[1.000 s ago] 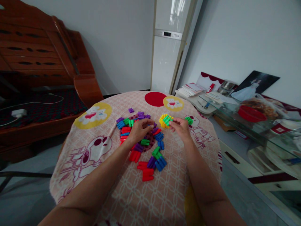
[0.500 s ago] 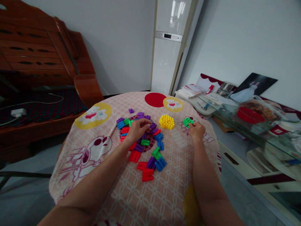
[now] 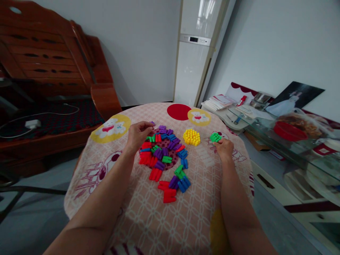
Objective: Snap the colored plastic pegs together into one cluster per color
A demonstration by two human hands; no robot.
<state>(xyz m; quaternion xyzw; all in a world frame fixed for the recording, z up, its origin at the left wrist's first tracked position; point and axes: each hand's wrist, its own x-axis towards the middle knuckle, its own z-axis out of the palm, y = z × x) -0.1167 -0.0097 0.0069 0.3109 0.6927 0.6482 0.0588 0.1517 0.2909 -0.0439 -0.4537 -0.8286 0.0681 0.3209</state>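
Pinched fingers of my left hand [image 3: 138,135] are at a small purple plastic piece [image 3: 152,123] on the far left of the pile, partly covering it. My right hand [image 3: 225,147] grips the near edge of a green cluster of upright pegs [image 3: 215,137] standing on the tablecloth. Left of that cluster stands a larger yellow cluster of pegs [image 3: 191,137]. Loose pieces in purple, blue, green and red [image 3: 154,174] lie scattered over the table's middle, several overlapping. Nearest me are a red piece [image 3: 169,196] and a blue piece [image 3: 184,184].
A patterned pink cloth [image 3: 164,226] covers the round table. To the right, a glass shelf [image 3: 265,134] holds papers, a red bowl [image 3: 290,131] and a photo [image 3: 294,97]. A wooden bench [image 3: 47,67] stands left, a white air conditioner [image 3: 191,67] behind.
My left hand has moved from above the middle of the pile left and away to the outlying purple piece. My right hand stays at the green cluster. The view has shifted slightly.
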